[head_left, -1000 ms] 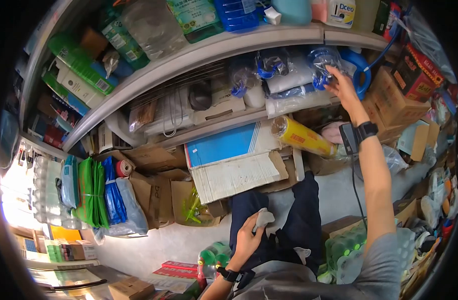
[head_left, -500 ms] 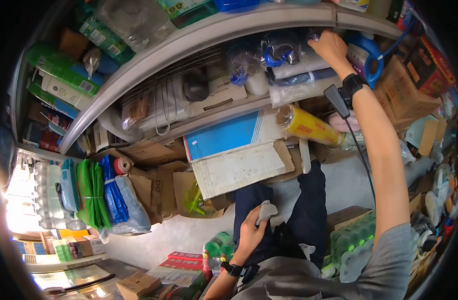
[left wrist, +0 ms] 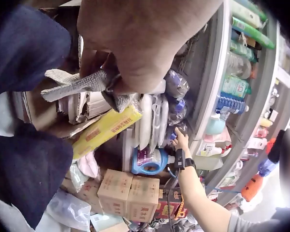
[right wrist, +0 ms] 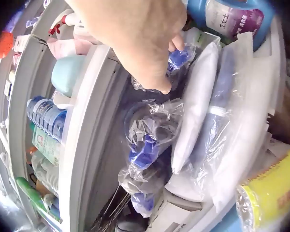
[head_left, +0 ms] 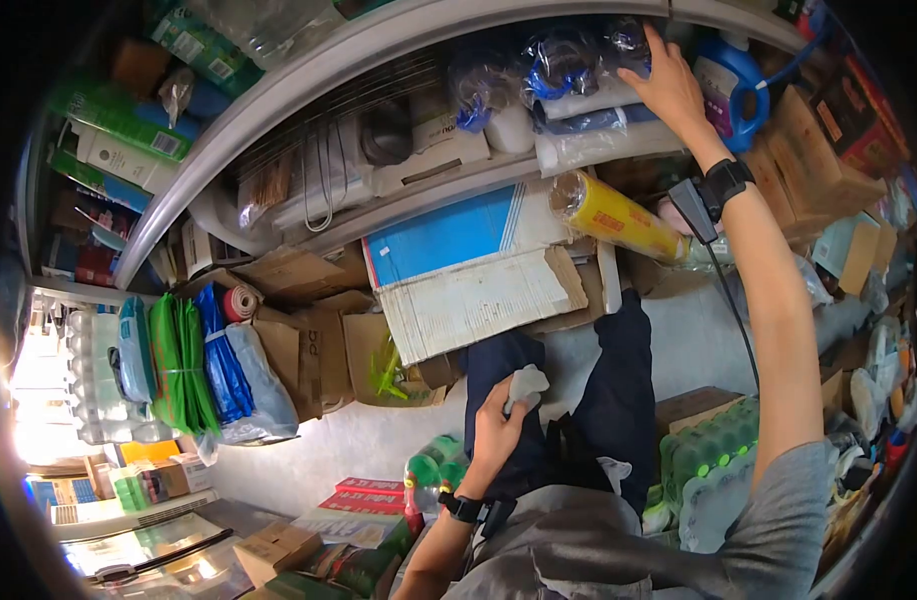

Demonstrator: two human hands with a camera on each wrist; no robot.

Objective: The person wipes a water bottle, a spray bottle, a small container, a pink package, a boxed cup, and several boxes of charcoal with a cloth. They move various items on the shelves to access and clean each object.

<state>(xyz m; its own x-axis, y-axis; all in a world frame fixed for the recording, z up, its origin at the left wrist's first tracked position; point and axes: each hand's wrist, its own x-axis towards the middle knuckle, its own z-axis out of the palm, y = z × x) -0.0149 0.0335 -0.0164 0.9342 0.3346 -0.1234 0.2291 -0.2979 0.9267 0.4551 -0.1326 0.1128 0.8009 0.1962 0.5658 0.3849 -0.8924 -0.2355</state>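
Note:
My left hand (head_left: 494, 437) grips a greyish-white knitted work glove (head_left: 528, 386) above my lap. In the left wrist view the glove (left wrist: 77, 87) hangs from the curled fingers, two finger-like ends sticking out. My right hand (head_left: 674, 98) reaches onto the lower shelf, fingers stretched out and spread. Its fingertips are right at a clear plastic-wrapped item (head_left: 627, 38) with a blue part, which the right wrist view shows partly hidden behind the hand (right wrist: 135, 38). Beside it stand similar wrapped items (right wrist: 145, 137) with blue parts. Flat white plastic-wrapped packs (right wrist: 198, 104) lie in front.
A blue detergent jug (head_left: 731, 90) stands right of the right hand, near stacked cardboard boxes (head_left: 814, 155). The upper shelf edge (head_left: 419, 45) runs above. Below are a yellow roll (head_left: 619, 218) and a blue-and-white carton (head_left: 449, 240). A cable (head_left: 734, 310) hangs from the right wrist.
My right hand has pushed the wrapped item farther back on the shelf; its fingers, curled half a second ago, are now spread. The head view has tilted downward. My left hand still holds the glove.

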